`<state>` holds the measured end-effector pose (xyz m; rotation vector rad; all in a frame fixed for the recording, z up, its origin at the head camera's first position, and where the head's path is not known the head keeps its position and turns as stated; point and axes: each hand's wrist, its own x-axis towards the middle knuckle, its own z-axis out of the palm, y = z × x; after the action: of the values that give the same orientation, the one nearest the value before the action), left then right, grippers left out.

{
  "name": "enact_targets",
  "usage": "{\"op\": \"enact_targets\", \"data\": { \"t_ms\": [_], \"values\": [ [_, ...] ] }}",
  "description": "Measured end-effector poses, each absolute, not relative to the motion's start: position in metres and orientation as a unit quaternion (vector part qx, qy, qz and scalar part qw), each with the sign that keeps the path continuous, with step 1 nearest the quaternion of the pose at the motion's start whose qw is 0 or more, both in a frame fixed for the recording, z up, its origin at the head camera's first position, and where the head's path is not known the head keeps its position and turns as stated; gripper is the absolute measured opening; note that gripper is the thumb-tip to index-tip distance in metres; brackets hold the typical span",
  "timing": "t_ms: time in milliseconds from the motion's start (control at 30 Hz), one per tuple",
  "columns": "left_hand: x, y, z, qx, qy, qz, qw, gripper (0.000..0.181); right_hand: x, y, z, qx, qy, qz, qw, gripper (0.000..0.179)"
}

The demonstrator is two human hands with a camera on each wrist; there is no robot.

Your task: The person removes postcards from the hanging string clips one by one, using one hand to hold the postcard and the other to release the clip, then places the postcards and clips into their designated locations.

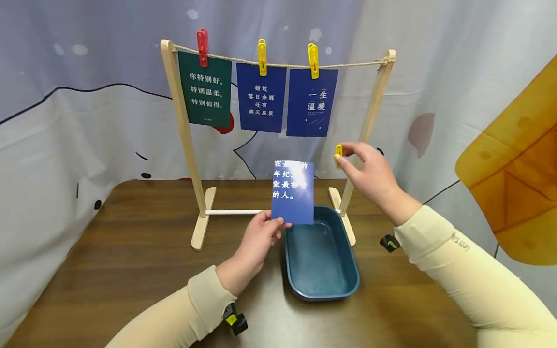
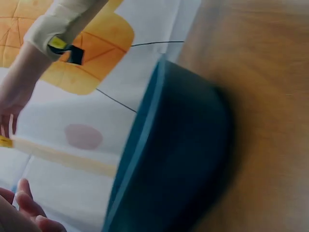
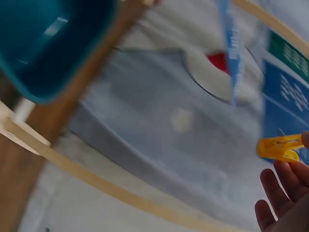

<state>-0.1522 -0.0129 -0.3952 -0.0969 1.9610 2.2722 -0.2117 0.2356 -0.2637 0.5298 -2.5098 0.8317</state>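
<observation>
Blue card (image 1: 292, 209): flat, rectangular, crisp-edged, glossy; four lines of white characters, glare washing out part of the top line. Location: in front of the rack, below the hanging cards, lower edge overlapping the far end of the bin in the head view.

Left hand (image 1: 259, 235): grip clamped on the card's lower left corner, thumb on the printed face.

Right hand (image 1: 371, 170): grip pinching a yellow clothespin (image 1: 338, 155), smooth plastic, well apart from the card.

Rack: pale wooden posts (image 1: 188, 133), rounded tops, flat feet; twisted rope (image 1: 354, 65) strung between.

On the rope: green card (image 1: 208, 94) under a red clip (image 1: 203, 48); two navy cards (image 1: 261, 121), each under a yellow clip (image 1: 262, 58). Uncovered rope runs from the rightmost card to the right post.

Bin (image 1: 322, 258): dark teal, rounded corners, smooth rim; on a brown wood-grain table (image 1: 143, 275).
</observation>
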Motion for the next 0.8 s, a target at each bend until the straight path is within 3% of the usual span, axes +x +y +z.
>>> {"op": "enact_targets", "data": {
  "t_ms": [400,800],
  "values": [
    [-0.121,-0.074,-0.431,-0.076,0.7,0.701,0.109,0.02,-0.206,0.212,-0.364,0.336,-0.935,0.084,0.073,0.026],
    [-0.103,-0.103,-0.461,-0.11,0.67,0.702,0.216,0.024,-0.231,0.202,-0.408,0.362,-0.932,-0.007,-0.018,0.02]
  ]
}}
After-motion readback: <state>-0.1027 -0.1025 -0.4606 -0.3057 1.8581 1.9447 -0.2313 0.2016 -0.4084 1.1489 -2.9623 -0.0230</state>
